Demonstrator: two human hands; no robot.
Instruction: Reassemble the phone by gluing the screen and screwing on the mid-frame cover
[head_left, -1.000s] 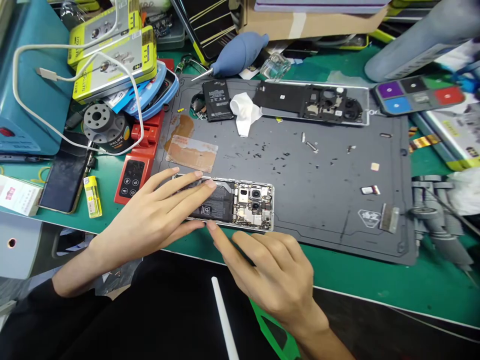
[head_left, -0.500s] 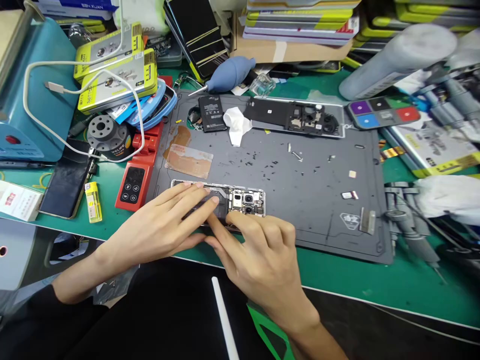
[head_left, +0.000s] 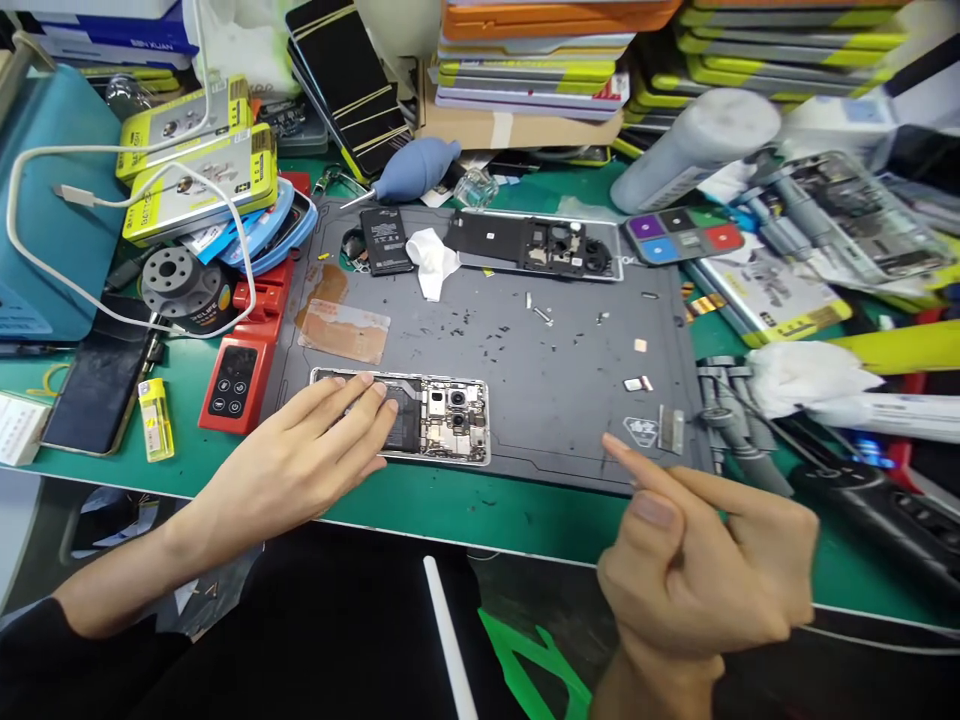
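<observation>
An opened smartphone (head_left: 454,436) lies on the grey work mat (head_left: 555,430) near the bench's front edge, its camera modules and circuit board showing at the right end. My left hand (head_left: 311,445) rests flat across the phone's left part, over its dark battery (head_left: 405,420), with fingers stretched out; they hide much of that end. Well to the right, my right hand (head_left: 705,560) is in the air over the front of the bench. Its index finger points out while the other fingers curl; nothing shows in it. Grey-handled tools (head_left: 739,410) lie just beyond it.
Behind the phone are a loose battery (head_left: 387,241), white tissue (head_left: 431,262), a removed back cover with parts (head_left: 540,245) and small black scraps. A red device (head_left: 234,380) and yellow lighter (head_left: 155,420) lie left. A blue air blower (head_left: 416,170) and stacked boxes (head_left: 532,75) crowd the back.
My right hand has left the phone and moved far to the right. My left hand stays on the phone. The view has turned rightward, bringing more tools in on the right.
</observation>
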